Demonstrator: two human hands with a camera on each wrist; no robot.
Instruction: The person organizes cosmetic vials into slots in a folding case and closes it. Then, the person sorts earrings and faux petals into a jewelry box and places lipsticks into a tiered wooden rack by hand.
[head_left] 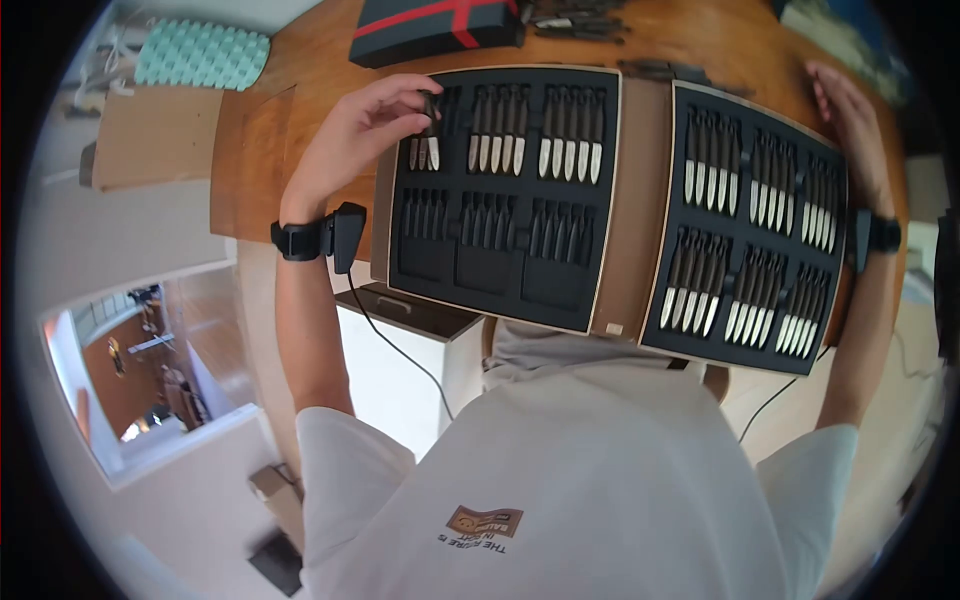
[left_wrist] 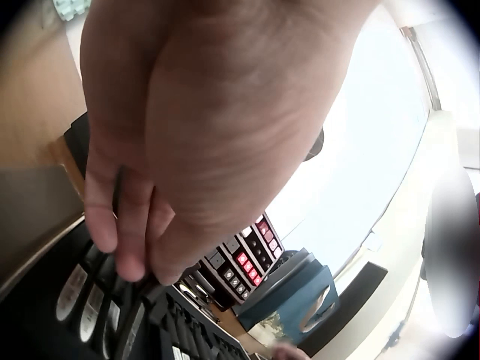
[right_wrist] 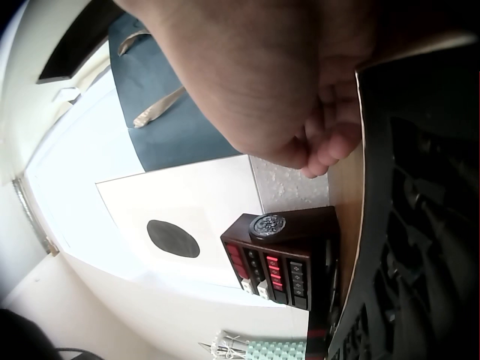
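A large two-part case lies spread in front of me in the head view, with a left foam tray (head_left: 425,262) and a right foam tray (head_left: 752,232). Knife-like pieces (head_left: 497,130) with dark handles and silvery blades stand in rows in both. At the left tray's upper left corner, my left hand (head_left: 375,125) pinches one such knife (head_left: 433,148) by its dark handle, between thumb and fingers. Similar silver blades (left_wrist: 73,292) lie just under the fingertips in the left wrist view. My right hand (head_left: 848,115), fingers relaxed, is beside the right tray's outer edge.
Behind the case, a black box with red ribbon (head_left: 435,28) and a pile of dark pieces (head_left: 578,20) lie on the wooden table (head_left: 285,120). A mint-green bumpy object (head_left: 203,55) is at far left. A blue bag (right_wrist: 169,97) stands beyond the right hand.
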